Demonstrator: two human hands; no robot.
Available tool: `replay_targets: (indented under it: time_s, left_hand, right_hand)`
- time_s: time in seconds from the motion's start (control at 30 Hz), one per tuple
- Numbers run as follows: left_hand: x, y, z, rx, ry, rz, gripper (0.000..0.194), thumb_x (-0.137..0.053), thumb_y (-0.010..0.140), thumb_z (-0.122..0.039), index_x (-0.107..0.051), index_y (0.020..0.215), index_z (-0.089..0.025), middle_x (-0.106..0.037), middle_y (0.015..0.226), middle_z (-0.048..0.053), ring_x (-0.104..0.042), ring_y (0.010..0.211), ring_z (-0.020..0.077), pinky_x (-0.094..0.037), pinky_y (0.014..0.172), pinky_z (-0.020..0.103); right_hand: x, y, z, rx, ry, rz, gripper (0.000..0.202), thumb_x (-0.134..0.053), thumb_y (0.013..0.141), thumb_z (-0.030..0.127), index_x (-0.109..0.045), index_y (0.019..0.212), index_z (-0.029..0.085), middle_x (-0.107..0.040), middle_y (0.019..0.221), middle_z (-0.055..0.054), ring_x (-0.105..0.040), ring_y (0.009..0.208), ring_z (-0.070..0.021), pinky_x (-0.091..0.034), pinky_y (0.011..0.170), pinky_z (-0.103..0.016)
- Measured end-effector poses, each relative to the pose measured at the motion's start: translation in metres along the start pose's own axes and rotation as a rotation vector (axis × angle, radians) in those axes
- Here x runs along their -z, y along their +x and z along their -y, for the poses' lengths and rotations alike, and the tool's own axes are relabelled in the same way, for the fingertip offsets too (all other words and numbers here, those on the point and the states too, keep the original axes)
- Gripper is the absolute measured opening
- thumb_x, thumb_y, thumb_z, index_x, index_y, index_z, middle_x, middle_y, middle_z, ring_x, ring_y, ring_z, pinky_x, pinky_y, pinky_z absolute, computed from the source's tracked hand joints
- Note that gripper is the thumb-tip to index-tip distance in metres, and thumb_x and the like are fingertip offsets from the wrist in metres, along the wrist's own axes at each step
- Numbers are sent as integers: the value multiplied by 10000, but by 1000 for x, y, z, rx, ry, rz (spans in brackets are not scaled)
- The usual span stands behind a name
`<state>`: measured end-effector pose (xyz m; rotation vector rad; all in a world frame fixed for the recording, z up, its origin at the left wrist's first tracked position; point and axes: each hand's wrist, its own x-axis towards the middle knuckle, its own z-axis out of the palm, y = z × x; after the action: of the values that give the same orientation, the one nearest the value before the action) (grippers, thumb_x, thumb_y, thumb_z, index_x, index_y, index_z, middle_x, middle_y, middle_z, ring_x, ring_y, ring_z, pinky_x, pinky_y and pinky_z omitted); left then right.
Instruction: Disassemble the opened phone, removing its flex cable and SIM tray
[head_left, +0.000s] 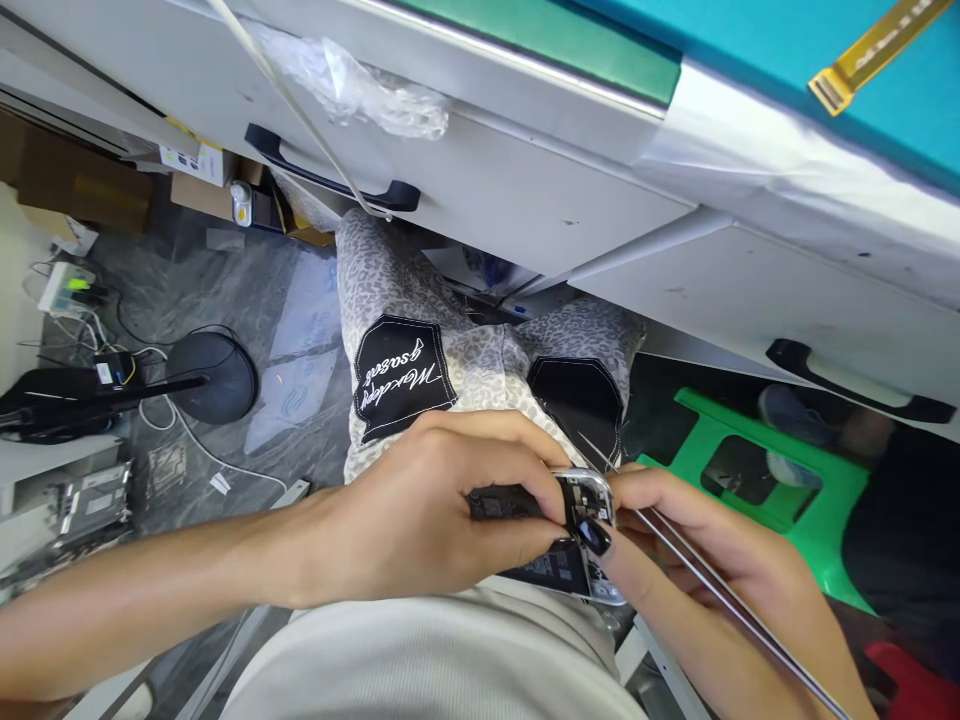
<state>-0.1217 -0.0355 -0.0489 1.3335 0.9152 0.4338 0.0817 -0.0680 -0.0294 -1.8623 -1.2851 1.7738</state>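
Observation:
A smartphone (pixel 592 490) with its back off lies above my lap, its silver frame and inner parts exposed. Its black battery (pixel 555 572) shows partly beneath my left hand (pixel 442 500). The left thumb and index finger close over the phone's inside, near the battery's end; exactly what they pinch is hidden. My right hand (pixel 742 555) grips the phone's end, its dark-nailed thumb pressing on the inner parts. Thin metal tweezers (pixel 705 574) run through the right hand, their tips sticking out past the fingers beyond the phone.
White drawers with a black handle (pixel 330 180) stand in front of my knees. On the teal mat (pixel 787 60) above lies a yellow flex cable (pixel 874 55). A green stool (pixel 810 490) is at right. Cables, boxes and a round black base (pixel 217 375) occupy the floor at left.

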Motion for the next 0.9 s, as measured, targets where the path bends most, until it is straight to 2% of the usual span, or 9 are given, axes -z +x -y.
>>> replay_targets:
  time_s: [0.23, 0.37, 0.53, 0.7, 0.9]
  left_hand:
    - [-2, 2, -2, 15, 2, 7, 69, -649, 849, -170, -705, 869, -134, -661, 1035, 17, -641, 912, 75, -464, 842, 140]
    - [-5, 2, -4, 9, 18, -9, 75, -645, 853, -171, -701, 826, -127, -666, 986, 9, -641, 854, 55, -462, 788, 122]
    - [-9, 2, -4, 20, 18, -25, 110, -668, 840, -201, -638, 747, -151, -670, 922, -16, -633, 799, 48, -465, 730, 129]
    - [-10, 3, -2, 198, -112, -55, 270, -736, 757, -179, -487, 851, -226, -657, 818, -80, -619, 711, 68, -484, 647, 169]
    - [-4, 10, -7, 249, -218, 81, 114, -712, 782, -179, -608, 827, -191, -659, 748, -88, -609, 683, 24, -448, 624, 92]
  right_hand:
    - [1, -3, 3, 70, -31, -82, 104, -646, 806, 236, -628, 725, 298, -633, 650, 48, -584, 572, -150, -463, 538, -228]
    - [0, -4, 0, 103, -24, -116, 142, -640, 774, 190, -664, 731, 324, -617, 627, 61, -587, 554, -144, -453, 549, -241]
    - [3, -3, -1, 152, -54, -55, 148, -620, 787, 165, -634, 749, 307, -592, 649, 62, -612, 591, -141, -464, 564, -231]
    - [12, -3, -6, 257, -166, 67, 134, -602, 817, 145, -573, 792, 274, -542, 671, 60, -653, 658, -132, -457, 558, -202]
    - [16, -6, -12, 318, -141, 121, 130, -581, 866, 132, -566, 857, 261, -509, 700, 48, -604, 630, -119, -454, 531, -203]
